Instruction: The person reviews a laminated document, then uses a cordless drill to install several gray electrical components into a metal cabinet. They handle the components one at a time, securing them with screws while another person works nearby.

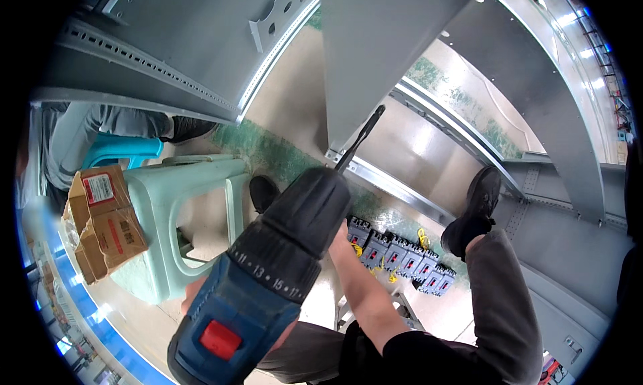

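A blue and black cordless drill (261,271) with a red button fills the lower middle, close up. Its long dark bit (362,137) points up and away, the tip over the grey sheet-metal frame. My left hand (192,295) is wrapped round the drill; only bits of it show at the sides of the body. My right forearm reaches forward from the lower right, and my right hand (340,238) is mostly hidden behind the chuck, fingers out of sight. Right beside it, a row of grey circuit breakers (402,256) with red switches and yellow wire bundles (392,275) lies on the floor.
Grey cabinet panels (395,43) and a perforated rail (402,184) surround the work space. At left, a pale green stool (157,184) bears an opened cardboard box (110,224). Another person's leg (127,120) and a teal stool (124,148) are beyond it.
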Motion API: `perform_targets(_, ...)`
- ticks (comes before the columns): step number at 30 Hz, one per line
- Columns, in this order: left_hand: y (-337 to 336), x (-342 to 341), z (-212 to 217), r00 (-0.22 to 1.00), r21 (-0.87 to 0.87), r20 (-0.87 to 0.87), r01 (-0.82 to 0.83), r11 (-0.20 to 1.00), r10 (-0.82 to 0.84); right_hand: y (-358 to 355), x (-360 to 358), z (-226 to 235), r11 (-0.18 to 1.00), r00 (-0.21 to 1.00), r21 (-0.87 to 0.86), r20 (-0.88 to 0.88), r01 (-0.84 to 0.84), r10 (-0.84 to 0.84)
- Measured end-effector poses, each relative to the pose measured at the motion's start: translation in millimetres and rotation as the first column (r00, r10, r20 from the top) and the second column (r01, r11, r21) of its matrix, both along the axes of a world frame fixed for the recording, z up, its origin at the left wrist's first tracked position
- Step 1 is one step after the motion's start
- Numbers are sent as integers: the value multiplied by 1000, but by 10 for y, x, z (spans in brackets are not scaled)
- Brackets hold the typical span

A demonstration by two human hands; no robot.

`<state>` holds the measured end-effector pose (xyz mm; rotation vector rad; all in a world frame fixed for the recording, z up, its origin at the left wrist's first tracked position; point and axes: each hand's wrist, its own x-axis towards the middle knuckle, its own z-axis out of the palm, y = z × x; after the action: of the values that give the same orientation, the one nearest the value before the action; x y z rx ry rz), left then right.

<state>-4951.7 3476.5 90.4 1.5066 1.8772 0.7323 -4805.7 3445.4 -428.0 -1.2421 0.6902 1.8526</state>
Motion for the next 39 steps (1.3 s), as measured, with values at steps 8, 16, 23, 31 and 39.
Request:
perform_targets(8, -6, -68, 57, 998, 37, -39, 42, 998, -41, 187, -113, 224, 972, 990, -203, -47, 119, -131)
perform_targets(16, 180, 180, -67, 961, 277, 272, -126, 952, 48, -36, 96, 1046, 1000, 999, 11, 29, -27, 26)
perform_targets(23, 184, 521, -75, 871, 268, 486, -73, 961, -69, 143, 700, 2231, 908, 985, 383, -39, 171, -169)
perform_targets(31, 26, 786, -65, 809, 503, 579, -258, 825, -100, 1509, 1217, 4786, 446, 948, 861, -120, 246, -293)
perform_targets(39, 93, 724, 376, 667, 476, 725, -306, 824, -172, 2169, 1017, 6861, 201, 979, 958, -197, 204, -57)
